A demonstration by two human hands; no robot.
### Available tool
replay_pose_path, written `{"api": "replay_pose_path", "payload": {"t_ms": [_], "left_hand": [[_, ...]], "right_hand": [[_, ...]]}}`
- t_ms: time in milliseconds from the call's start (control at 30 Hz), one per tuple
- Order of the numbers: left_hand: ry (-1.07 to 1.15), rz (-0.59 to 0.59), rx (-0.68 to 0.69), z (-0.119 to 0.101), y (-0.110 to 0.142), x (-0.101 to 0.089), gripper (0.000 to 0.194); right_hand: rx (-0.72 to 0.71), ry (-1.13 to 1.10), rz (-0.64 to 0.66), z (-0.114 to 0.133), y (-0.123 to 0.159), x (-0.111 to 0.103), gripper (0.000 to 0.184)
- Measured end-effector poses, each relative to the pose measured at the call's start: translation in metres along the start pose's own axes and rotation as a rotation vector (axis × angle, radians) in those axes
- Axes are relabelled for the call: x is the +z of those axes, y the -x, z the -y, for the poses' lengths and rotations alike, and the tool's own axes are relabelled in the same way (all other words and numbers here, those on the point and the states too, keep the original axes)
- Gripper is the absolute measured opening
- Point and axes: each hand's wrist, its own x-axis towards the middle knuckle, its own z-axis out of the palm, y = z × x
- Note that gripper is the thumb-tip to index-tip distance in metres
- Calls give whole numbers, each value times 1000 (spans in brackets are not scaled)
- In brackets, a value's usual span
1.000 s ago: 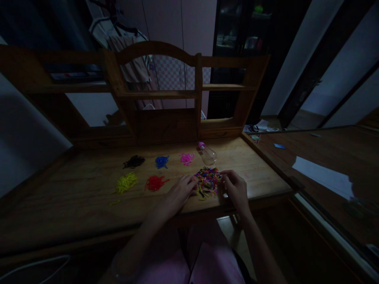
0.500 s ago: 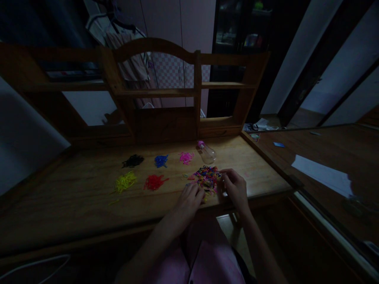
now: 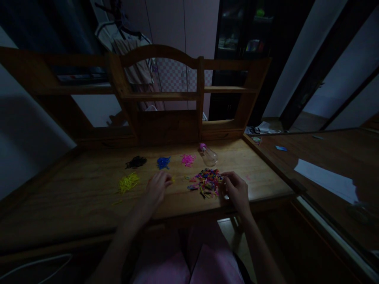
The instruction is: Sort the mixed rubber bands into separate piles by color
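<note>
A mixed pile of small coloured bands (image 3: 206, 183) lies near the front of the wooden desk (image 3: 89, 197). My right hand (image 3: 236, 190) rests at the pile's right edge with its fingers curled into it. My left hand (image 3: 158, 187) hovers left of the pile, over the spot of the red heap, which it hides. Its fingers are pinched, with a small yellowish bit at the fingertips. Sorted heaps lie around it: yellow (image 3: 128, 182), black (image 3: 135, 161), blue (image 3: 163, 162) and pink (image 3: 188, 159).
A clear bulb-shaped bottle with a pink cap (image 3: 209, 156) lies behind the mixed pile. A wooden shelf unit (image 3: 166, 94) rises at the desk's back. To the right stands a second wooden surface with a white sheet (image 3: 325, 179). The room is dim.
My left hand has moved from the mixed pile's left edge leftward to the red heap, covering it. My right hand has stayed at the pile's right edge.
</note>
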Motion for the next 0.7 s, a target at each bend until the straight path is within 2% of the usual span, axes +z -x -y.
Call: {"api": "replay_pose_path", "payload": {"t_ms": [100, 167, 233, 333, 467, 600, 700], "left_hand": [[-137, -40, -131, 48, 7, -38, 19], [-242, 10, -201, 77, 17, -56, 21], [-284, 54, -255, 100, 27, -66, 25], [-296, 98, -291, 124, 39, -69, 27], [-246, 23, -300, 141, 49, -70, 32], [-223, -59, -356, 145, 66, -81, 31], [-194, -17, -425, 139, 83, -88, 29]], "right_hand": [[21, -9, 4, -2, 0, 1, 27], [28, -15, 3, -2, 0, 1, 26], [25, -16, -2, -2, 0, 1, 27], [13, -10, -9, 0, 0, 1, 28], [14, 12, -8, 1, 0, 0, 26], [8, 15, -5, 1, 0, 0, 25], [16, -1, -10, 2, 1, 1, 25]]}}
